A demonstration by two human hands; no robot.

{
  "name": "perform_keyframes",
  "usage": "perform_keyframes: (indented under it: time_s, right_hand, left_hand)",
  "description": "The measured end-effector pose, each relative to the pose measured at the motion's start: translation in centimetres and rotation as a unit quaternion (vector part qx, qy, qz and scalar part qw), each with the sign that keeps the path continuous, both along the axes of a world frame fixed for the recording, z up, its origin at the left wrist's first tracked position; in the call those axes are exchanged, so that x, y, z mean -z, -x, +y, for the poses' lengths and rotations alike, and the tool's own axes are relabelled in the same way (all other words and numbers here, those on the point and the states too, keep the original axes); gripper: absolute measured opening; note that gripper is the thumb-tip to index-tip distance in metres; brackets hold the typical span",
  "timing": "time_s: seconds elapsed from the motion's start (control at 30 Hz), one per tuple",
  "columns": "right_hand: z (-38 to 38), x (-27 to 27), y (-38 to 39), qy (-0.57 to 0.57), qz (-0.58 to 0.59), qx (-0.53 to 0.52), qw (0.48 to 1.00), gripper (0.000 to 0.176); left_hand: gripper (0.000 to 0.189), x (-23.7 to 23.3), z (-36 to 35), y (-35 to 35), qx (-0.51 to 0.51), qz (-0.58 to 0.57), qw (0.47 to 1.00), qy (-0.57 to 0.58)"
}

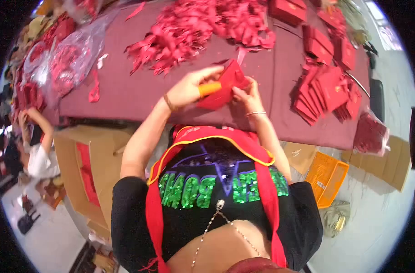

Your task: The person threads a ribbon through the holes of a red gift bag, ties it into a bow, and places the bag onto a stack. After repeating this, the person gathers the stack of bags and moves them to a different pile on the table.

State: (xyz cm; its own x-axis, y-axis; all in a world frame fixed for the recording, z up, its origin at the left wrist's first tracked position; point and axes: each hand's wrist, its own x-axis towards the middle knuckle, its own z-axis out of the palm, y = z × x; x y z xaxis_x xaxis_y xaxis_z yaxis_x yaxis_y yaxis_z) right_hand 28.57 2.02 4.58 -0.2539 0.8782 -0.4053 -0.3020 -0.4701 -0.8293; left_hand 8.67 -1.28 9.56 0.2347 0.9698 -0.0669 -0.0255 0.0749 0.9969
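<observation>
Both hands meet over the table, in the upper middle of the head view. A small red pouch-like piece (225, 88), flat-sided and tilted, is held between them. My left hand (189, 88) grips its left side, with a narrow orange piece (209, 89) lying along the fingers. On the right side, my right hand (249, 94) closes its thumb and fingers on the red piece. A pale pink strip (241, 55) shows just beyond it. Past the hands lies a large heap of red ribbons (180, 36).
Stacked red pouches (321, 91) lie at the table's right, with red boxes (288, 10) behind. Clear plastic bags of red items (71, 59) sit at left. Below stand a cardboard box (66, 168) and an orange crate (325, 178). Another person (41, 154) is at far left.
</observation>
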Motion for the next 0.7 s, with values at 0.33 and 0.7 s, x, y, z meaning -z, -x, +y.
perform_keyframes:
  time_s: [0.33,0.7]
  right_hand:
    - [-0.8,0.8,-5.0,0.162,0.248,0.065,0.953,0.046]
    - [8.5,-7.3,-21.6,-0.158,-0.111,0.403,0.895,0.06]
  left_hand:
    - [0.032,6.1,-0.1,-8.1,0.08,0.32,0.923,-0.199]
    - [0.022,7.6,-0.8,-3.9,-0.012,0.192,0.981,-0.025]
